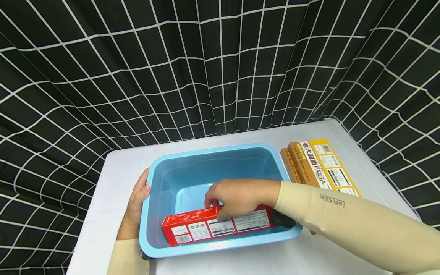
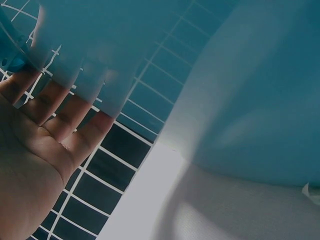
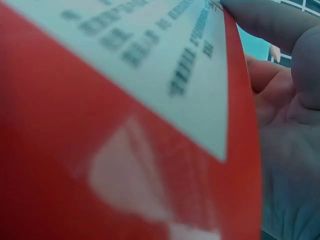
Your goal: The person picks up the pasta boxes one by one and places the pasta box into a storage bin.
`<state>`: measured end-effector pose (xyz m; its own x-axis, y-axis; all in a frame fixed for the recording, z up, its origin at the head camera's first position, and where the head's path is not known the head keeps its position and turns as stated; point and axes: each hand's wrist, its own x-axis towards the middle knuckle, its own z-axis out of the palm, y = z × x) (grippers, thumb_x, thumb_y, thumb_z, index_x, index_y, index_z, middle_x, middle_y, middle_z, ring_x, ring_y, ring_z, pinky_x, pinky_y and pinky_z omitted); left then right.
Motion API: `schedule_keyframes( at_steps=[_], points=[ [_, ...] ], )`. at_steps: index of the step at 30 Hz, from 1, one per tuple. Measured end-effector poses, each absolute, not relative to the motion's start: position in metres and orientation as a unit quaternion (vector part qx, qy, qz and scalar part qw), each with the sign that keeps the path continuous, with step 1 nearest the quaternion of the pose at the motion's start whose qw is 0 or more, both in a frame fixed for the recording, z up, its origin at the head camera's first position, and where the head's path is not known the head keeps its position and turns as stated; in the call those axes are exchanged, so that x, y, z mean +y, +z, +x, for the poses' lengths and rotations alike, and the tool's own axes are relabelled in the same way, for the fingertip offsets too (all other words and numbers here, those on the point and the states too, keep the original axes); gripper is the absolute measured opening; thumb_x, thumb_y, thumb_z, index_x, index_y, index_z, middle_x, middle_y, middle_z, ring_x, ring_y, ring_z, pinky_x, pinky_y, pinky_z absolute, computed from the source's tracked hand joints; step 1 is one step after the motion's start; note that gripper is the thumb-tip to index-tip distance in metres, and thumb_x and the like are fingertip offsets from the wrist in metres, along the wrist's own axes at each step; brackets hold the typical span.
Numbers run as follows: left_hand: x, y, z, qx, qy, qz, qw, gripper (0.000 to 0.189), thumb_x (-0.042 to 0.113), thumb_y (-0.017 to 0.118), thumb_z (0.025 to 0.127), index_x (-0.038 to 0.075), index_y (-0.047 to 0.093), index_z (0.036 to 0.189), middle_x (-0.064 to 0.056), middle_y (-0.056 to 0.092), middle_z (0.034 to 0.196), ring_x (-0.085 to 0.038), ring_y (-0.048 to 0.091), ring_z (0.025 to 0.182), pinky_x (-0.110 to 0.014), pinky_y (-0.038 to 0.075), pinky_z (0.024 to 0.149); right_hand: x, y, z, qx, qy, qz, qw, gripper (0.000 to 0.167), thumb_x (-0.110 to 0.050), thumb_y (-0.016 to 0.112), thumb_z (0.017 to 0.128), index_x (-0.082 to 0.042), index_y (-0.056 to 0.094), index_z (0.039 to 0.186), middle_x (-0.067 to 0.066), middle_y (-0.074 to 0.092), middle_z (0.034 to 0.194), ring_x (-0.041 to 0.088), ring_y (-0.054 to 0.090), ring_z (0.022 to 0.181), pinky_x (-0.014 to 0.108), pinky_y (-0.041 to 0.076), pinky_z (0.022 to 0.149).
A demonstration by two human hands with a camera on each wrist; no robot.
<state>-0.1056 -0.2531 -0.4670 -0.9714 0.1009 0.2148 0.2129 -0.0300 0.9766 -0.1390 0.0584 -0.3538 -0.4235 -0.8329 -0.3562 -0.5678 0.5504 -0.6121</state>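
A light blue plastic tub (image 1: pixel 206 250) stands on the table. Inside, along its near wall, lies a long red box (image 1: pixel 178 230) with white label panels and a barcode. My right hand (image 1: pixel 237 196) reaches in from the right and grips this box across its top, thumb on the near face and fingers over the far edge. In the right wrist view the red box (image 3: pixel 125 165) fills most of the picture, beside the palm. My left hand (image 1: pixel 137 200) holds the tub's left side, thumb at the rim; in the left wrist view its fingers (image 2: pixel 75 112) lie along the outer wall.
To the right of the tub, a yellow pasta box (image 1: pixel 331 168) and brown boxes (image 1: pixel 302 160) marked crab roe flavor sauce lie side by side on the white table (image 1: pixel 93 202). A black curtain with a white grid (image 1: pixel 220 68) surrounds the table's back and sides.
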Motion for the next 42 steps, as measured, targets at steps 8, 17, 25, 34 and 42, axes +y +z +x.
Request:
schedule_keyframes(
  at_steps=[8, 17, 25, 34, 42],
  points=[
    [-0.253, -0.468, -0.105, -0.695, -0.709, -0.113, 0.039, 0.064, 0.029, 0.037, 0.103, 0.004, 0.046, 0.161, -0.025, 0.056, 0.149, -0.036, 0.059, 0.128, -0.044, 0.058, 0.098, 0.055, -0.359, -0.138, 0.822, -0.199, -0.419, 0.329, 0.03, -0.016, 0.086, 0.095, -0.013, 0.076, 0.123, -0.012, 0.065, 0.099, 0.009, 0.06, 0.095, 0.029, 0.055, 0.078],
    [-0.252, -0.466, -0.105, -0.694, -0.709, -0.114, 0.041, 0.064, 0.028, 0.037, 0.102, 0.004, 0.047, 0.16, -0.025, 0.057, 0.147, -0.037, 0.059, 0.126, -0.044, 0.059, 0.096, 0.052, -0.361, -0.135, 0.826, -0.197, -0.405, 0.338, 0.027, -0.016, 0.088, 0.093, -0.014, 0.075, 0.117, -0.011, 0.064, 0.096, 0.009, 0.062, 0.089, 0.029, 0.055, 0.074],
    [-0.254, -0.468, -0.106, -0.697, -0.706, -0.119, 0.046, 0.063, 0.027, 0.038, 0.102, 0.002, 0.048, 0.159, -0.025, 0.057, 0.145, -0.035, 0.059, 0.125, -0.041, 0.058, 0.097, 0.048, -0.365, -0.135, 0.829, -0.178, -0.406, 0.341, 0.026, -0.018, 0.088, 0.093, -0.014, 0.075, 0.116, -0.011, 0.065, 0.093, 0.009, 0.063, 0.086, 0.029, 0.055, 0.075],
    [-0.253, -0.467, -0.105, -0.696, -0.707, -0.118, 0.044, 0.064, 0.027, 0.039, 0.101, 0.002, 0.047, 0.16, -0.024, 0.057, 0.147, -0.036, 0.056, 0.128, -0.04, 0.055, 0.1, 0.048, -0.364, -0.137, 0.848, -0.159, -0.392, 0.319, 0.044, -0.017, 0.091, 0.087, -0.011, 0.076, 0.128, -0.004, 0.068, 0.103, 0.011, 0.063, 0.096, 0.033, 0.058, 0.081],
    [-0.254, -0.469, -0.106, -0.698, -0.704, -0.119, 0.048, 0.065, 0.028, 0.038, 0.101, 0.002, 0.046, 0.16, -0.024, 0.056, 0.148, -0.034, 0.056, 0.13, -0.039, 0.054, 0.101, 0.05, -0.36, -0.137, 0.835, -0.186, -0.394, 0.337, 0.037, -0.016, 0.086, 0.093, -0.012, 0.074, 0.128, -0.008, 0.064, 0.102, 0.011, 0.06, 0.097, 0.032, 0.056, 0.08]
  ],
)
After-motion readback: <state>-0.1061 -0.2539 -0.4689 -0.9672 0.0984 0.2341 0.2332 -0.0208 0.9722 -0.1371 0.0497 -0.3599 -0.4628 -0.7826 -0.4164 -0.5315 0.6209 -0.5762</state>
